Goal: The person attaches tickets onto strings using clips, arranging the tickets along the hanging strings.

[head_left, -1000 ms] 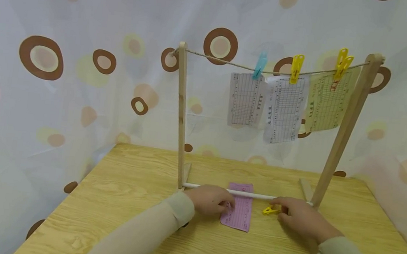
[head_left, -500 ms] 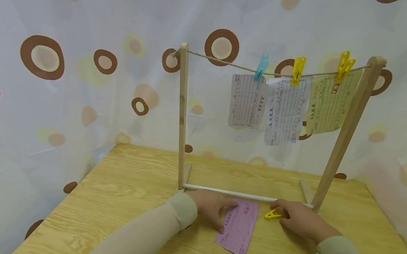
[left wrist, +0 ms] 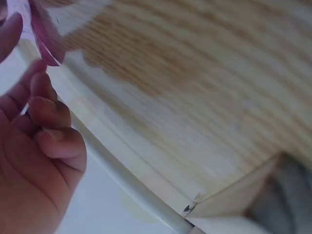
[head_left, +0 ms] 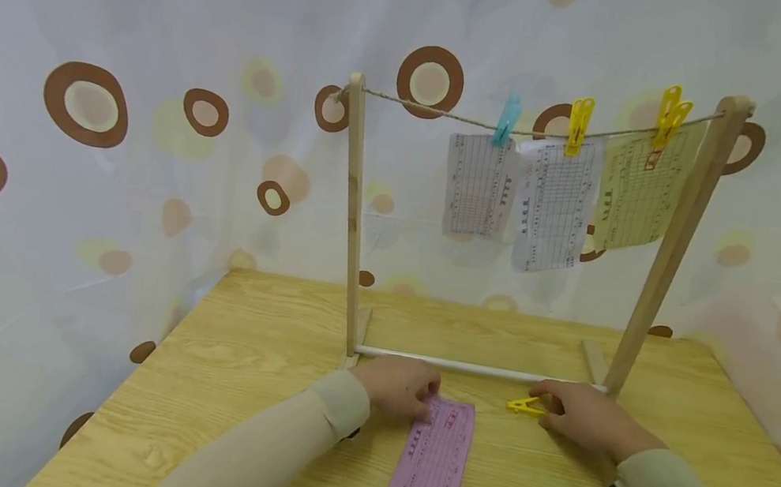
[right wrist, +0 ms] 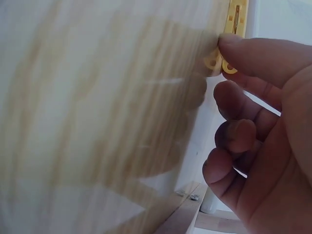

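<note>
A pink printed paper slip lies on the wooden table. At its upper left corner my left hand pinches it between thumb and fingers. The left wrist view has the pink slip at upper left, its edge bent up between thumb and fingertips. To the right, my right hand holds a yellow clothespin low over the table. In the right wrist view, the thumb and index finger are on the handle end of the clothespin; the other fingers curl loosely.
A wooden frame stands behind the hands, with a white bar along its base. From its string hang two whitish slips and a yellow slip, under a blue clothespin and several yellow ones.
The pink slip has come out from under the white bar toward me, and my left hand has changed its hold to the slip's top corner. The right hand stays almost still with the clothespin.
</note>
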`<state>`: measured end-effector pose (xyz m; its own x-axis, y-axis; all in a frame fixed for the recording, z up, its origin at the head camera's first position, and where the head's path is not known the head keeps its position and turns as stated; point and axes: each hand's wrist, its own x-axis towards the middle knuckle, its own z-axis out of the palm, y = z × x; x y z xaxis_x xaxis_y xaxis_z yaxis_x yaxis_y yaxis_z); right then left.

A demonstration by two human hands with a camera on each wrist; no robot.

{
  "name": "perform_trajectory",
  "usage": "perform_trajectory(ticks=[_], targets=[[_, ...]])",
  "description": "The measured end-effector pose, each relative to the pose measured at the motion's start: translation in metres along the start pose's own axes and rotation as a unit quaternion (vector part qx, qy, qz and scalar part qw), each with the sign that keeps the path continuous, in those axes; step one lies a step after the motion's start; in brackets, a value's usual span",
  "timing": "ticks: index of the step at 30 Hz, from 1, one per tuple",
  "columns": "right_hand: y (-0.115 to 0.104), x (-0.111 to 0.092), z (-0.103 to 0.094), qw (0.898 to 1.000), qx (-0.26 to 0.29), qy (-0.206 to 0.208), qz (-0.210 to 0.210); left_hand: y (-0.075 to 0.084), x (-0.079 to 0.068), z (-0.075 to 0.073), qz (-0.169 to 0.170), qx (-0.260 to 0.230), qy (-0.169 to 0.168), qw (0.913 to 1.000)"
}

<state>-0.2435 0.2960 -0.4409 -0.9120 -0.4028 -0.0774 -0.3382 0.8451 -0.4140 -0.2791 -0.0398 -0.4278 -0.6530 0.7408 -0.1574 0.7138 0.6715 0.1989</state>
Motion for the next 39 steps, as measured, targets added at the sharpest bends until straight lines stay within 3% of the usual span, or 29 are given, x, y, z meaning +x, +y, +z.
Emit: perform_trajectory(ticks=[11,18,24,28,34,39], targets=[[-0.003,0.000,-0.001,1.000,-0.010,0.009,-0.005,-0.003,-0.002,-0.001,-0.057,-0.046,-0.015,0.9972],[-0.008,-0.003,-0.001,1.000,0.015,0.004,-0.003,-0.004,-0.006,0.000,-0.064,-0.057,-0.013,0.9962],[-0.011,-0.004,-0.002,0.999,0.038,0.015,0.000,-0.006,-0.010,-0.004,-0.063,-0.104,0.024,0.9923],[-0.013,-0.003,-0.002,0.998,0.053,0.036,-0.010,-0.009,-0.010,-0.008,-0.044,-0.101,0.054,0.9924],[-0.020,-0.003,-0.008,0.994,0.068,0.082,-0.039,-0.010,-0.012,-0.016,-0.052,-0.117,0.101,0.9866],[-0.029,-0.004,-0.019,0.991,0.077,0.095,-0.052,-0.012,-0.014,-0.021,-0.049,-0.103,0.142,0.9832]])
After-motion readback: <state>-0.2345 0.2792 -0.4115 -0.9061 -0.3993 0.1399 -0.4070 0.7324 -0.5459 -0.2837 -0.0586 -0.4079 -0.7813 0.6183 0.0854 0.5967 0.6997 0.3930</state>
